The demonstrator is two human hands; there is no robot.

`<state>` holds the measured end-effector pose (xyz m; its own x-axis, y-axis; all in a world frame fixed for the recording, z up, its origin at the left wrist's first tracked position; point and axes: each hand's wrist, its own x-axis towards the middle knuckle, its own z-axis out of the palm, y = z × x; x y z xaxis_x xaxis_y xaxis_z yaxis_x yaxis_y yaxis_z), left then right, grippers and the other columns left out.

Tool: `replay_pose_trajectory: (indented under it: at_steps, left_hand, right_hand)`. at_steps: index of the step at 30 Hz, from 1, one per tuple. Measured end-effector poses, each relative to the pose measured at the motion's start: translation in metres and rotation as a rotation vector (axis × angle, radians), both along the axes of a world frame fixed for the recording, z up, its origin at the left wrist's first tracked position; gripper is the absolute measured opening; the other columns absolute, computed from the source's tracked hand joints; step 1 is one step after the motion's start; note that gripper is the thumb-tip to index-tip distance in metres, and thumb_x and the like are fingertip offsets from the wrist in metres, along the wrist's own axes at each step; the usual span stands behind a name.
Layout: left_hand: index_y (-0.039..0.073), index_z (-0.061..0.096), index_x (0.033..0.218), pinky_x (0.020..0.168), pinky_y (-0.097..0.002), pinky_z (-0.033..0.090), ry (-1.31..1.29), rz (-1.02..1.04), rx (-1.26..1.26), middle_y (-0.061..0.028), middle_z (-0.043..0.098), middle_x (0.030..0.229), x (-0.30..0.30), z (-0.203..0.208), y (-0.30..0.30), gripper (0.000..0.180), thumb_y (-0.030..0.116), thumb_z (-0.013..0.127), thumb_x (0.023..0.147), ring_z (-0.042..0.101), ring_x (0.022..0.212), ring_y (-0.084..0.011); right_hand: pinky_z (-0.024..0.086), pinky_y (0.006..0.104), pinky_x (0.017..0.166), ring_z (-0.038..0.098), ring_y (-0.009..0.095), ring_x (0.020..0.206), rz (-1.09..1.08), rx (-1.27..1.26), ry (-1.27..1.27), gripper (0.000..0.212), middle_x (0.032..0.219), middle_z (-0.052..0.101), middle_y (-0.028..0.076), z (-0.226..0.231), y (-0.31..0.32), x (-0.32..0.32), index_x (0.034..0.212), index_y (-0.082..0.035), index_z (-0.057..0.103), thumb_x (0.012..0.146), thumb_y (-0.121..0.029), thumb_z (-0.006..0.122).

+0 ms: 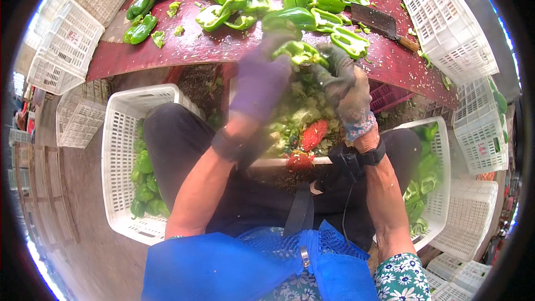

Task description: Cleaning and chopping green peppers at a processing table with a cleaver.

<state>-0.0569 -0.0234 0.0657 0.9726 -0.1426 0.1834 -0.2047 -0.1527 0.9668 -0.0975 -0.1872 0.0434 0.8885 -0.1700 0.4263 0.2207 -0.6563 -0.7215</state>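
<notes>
A cut green bell pepper half is held over the near edge of the red table, its pale inside facing up. My right hand, in a dirty grey glove, has its fingers closed on the pepper's right side. My left hand, in a purple glove, is at the pepper's left side; motion smears its fingers. Just beyond are more halved green peppers and a whole-looking pepper. A cleaver lies to their right, its wooden handle toward the right. Below my hands, a white-rimmed container holds pale green pepper scraps.
The red table is strewn with seeds and bits. More peppers lie at its far left. White crates with green peppers stand beside my left leg and right leg. Stacked white crates flank the table. Something red lies on the scraps.
</notes>
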Motion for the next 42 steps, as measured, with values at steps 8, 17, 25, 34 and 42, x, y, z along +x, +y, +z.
replay_pose_trajectory:
  at_steps: [8,17,25,34,42]
  left_hand:
    - [0.006,0.066,0.105,0.057,-0.0302,0.051,-0.308,-0.358,0.354,-0.0037,0.064,0.084,0.015,-0.030,0.015,0.021,0.009,0.058,0.086,0.063,0.069,-0.0127]
    - [0.001,0.056,0.109,0.064,-0.0383,0.053,0.403,-0.485,0.033,-0.0097,0.065,0.091,0.018,-0.036,0.027,0.033,0.009,0.071,0.081,0.064,0.081,-0.0235]
    - [-0.001,0.061,0.091,0.078,-0.0452,0.049,-0.410,-0.480,0.644,-0.0189,0.063,0.084,0.003,-0.025,0.007,0.027,0.011,0.077,0.073,0.062,0.082,-0.0386]
    - [0.004,0.062,0.083,0.072,-0.0442,0.050,-0.373,-0.518,0.467,-0.0171,0.063,0.077,0.003,-0.038,-0.006,0.020,0.021,0.072,0.079,0.063,0.076,-0.0350]
    - [0.005,0.059,0.085,0.063,-0.0384,0.051,-0.386,-0.444,0.218,-0.0134,0.065,0.080,-0.030,-0.064,-0.068,0.034,0.034,0.047,0.099,0.063,0.065,-0.0264]
  right_hand:
    - [0.050,0.0271,0.061,0.063,0.014,0.071,0.204,0.234,-0.128,0.018,0.087,0.068,0.008,0.011,-0.002,-0.005,0.107,-0.004,0.068,0.092,-0.013,0.063]
    - [0.047,0.0212,0.065,0.055,0.006,0.068,0.156,0.482,0.103,0.028,0.095,0.067,0.004,0.012,-0.037,0.000,0.117,0.002,0.062,0.095,-0.016,0.062]
    - [0.042,0.0200,0.055,0.052,0.002,0.063,0.029,0.341,0.332,0.024,0.079,0.061,-0.004,0.032,-0.004,-0.019,0.103,-0.002,0.067,0.090,-0.023,0.067]
    - [0.041,0.0193,0.047,0.048,0.004,0.052,-0.034,0.351,0.230,0.055,0.088,0.057,0.005,0.014,-0.061,-0.048,0.139,-0.002,0.044,0.097,-0.034,0.057]
    - [0.052,0.0261,0.080,0.065,0.015,0.093,-0.098,0.664,0.197,0.028,0.104,0.070,0.008,-0.005,-0.061,-0.090,0.112,0.000,0.068,0.092,-0.019,0.065]
